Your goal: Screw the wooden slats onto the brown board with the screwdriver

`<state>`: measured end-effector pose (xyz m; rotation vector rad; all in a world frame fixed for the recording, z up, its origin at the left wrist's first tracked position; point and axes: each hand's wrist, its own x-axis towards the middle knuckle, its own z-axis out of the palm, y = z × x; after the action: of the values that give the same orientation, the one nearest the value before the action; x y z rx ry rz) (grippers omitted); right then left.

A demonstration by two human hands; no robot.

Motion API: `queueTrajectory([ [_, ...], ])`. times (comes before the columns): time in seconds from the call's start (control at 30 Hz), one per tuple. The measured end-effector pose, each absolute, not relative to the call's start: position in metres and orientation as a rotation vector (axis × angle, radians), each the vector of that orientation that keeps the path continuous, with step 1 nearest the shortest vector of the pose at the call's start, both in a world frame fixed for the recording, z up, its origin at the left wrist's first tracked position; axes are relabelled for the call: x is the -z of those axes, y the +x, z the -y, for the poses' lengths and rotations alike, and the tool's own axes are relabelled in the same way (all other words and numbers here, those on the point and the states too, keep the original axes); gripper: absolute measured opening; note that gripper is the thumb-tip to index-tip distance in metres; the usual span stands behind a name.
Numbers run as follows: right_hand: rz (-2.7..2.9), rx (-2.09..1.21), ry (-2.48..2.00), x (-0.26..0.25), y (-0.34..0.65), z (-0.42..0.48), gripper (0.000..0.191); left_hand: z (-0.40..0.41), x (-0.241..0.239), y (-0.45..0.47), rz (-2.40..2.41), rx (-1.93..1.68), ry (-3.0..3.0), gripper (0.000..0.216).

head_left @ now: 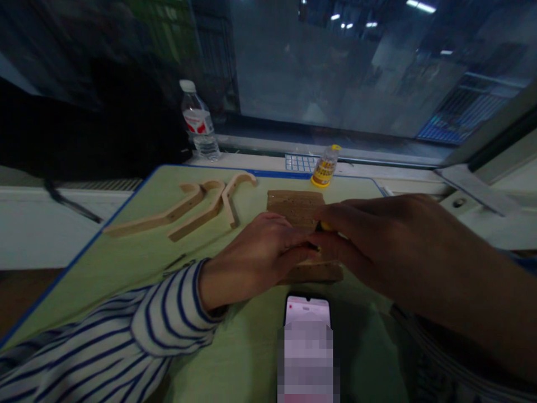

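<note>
My right hand is closed around a small yellow-and-black tool, mostly hidden by the fingers, so its kind is not clear. My left hand reaches in from the left, its thumb and forefinger pinched together right beside the right fingertips. What the pinch holds is hidden. Both hands are over a brown wooden board, which lies on the table and shows a few small dark holes or marks. The hands cover the board's middle.
The pale green table has a blue edge. Curved wooden pieces lie at the left. A phone lies in front of the board. A glue bottle and a water bottle stand at the back near the window.
</note>
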<state>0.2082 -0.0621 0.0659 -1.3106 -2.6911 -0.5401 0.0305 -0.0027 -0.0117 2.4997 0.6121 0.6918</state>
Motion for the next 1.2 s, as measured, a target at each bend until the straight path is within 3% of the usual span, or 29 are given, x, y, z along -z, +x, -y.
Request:
queueTrajectory([
  [0.33,2.673,0.369,-1.354,-0.067,0.216,0.061,0.013,0.004,0.004,0.03,-0.635,-0.635,2.413,0.027],
  [0.5,2.238,0.368,-1.248,-0.064,0.24,0.08,0.02,0.006,-0.01,0.013,-0.866,-0.842,2.337,0.041],
  [0.67,1.806,0.498,-1.498,-0.016,0.279,0.091,0.029,0.015,0.016,-0.014,-1.124,-0.897,2.271,0.052],
  [0.83,1.836,0.351,-1.611,0.041,0.294,0.095,0.027,0.029,0.046,-0.026,-1.343,-0.84,2.145,0.056],
  [1.2,2.069,0.129,-1.775,0.096,0.287,0.117,0.028,0.024,0.07,-0.014,-1.253,-0.943,2.067,0.037],
])
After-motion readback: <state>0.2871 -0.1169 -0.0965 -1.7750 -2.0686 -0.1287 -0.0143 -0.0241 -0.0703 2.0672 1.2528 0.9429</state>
